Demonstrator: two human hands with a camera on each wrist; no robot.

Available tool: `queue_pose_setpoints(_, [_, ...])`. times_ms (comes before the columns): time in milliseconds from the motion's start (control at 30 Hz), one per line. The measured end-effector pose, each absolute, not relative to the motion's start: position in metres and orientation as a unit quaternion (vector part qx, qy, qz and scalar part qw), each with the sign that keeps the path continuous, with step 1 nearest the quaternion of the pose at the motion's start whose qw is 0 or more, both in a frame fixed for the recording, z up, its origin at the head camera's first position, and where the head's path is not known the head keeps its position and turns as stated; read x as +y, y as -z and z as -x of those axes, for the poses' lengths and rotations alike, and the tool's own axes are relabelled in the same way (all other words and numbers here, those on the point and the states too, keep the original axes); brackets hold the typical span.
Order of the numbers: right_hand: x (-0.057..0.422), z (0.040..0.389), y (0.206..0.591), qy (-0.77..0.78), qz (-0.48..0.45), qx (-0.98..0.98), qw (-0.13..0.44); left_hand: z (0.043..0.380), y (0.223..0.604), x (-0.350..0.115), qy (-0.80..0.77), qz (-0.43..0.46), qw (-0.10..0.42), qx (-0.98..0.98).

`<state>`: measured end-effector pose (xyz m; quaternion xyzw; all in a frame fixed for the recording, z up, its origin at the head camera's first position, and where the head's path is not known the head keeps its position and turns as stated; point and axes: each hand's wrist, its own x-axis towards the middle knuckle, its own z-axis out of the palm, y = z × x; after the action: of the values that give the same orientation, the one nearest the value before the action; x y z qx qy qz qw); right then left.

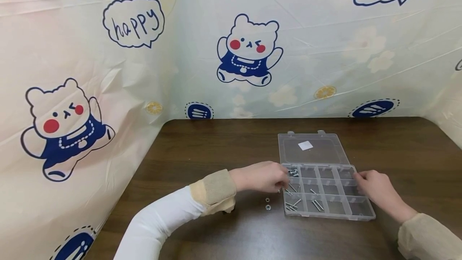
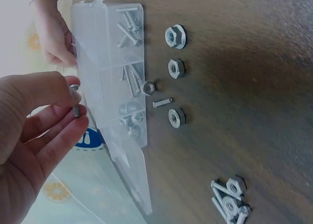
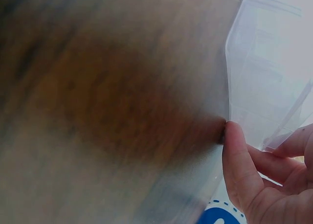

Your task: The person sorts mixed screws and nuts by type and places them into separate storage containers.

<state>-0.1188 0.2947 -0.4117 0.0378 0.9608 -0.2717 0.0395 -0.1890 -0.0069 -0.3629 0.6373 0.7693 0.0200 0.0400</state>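
A clear plastic compartment box (image 1: 335,206) lies on the table with its lid (image 1: 321,153) folded back. At the box's left edge, my left hand (image 1: 263,176) pinches a small metal screw (image 2: 76,110) between thumb and fingers. My right hand (image 1: 377,189) grips the right side wall of the box, thumb on the outside and fingers over the rim. Long screws (image 1: 317,205) and short bolts (image 1: 294,172) lie in the left compartments. Outside the box, several nuts (image 2: 176,69) and a short screw (image 2: 163,102) rest on the wood.
A small pile of screws and nuts (image 2: 230,202) lies on the table (image 1: 202,143) in the left wrist view. A printed curtain (image 1: 306,71) with cartoon bears hangs behind the table and along its left side. A white label (image 1: 305,145) is on the lid.
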Motion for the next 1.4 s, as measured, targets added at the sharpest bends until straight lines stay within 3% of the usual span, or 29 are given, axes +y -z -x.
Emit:
queue_pose_setpoints(567, [0.295,0.12,0.411,0.279,-0.033,0.959,0.033,0.192,0.358,0.024,-0.071,-0.642,-0.008,0.764])
queue_pose_setpoints(1400, [0.298,0.119,0.414,0.278,-0.036,0.959,0.034,0.189,0.361,0.047,-0.09,-0.634,0.005,0.768])
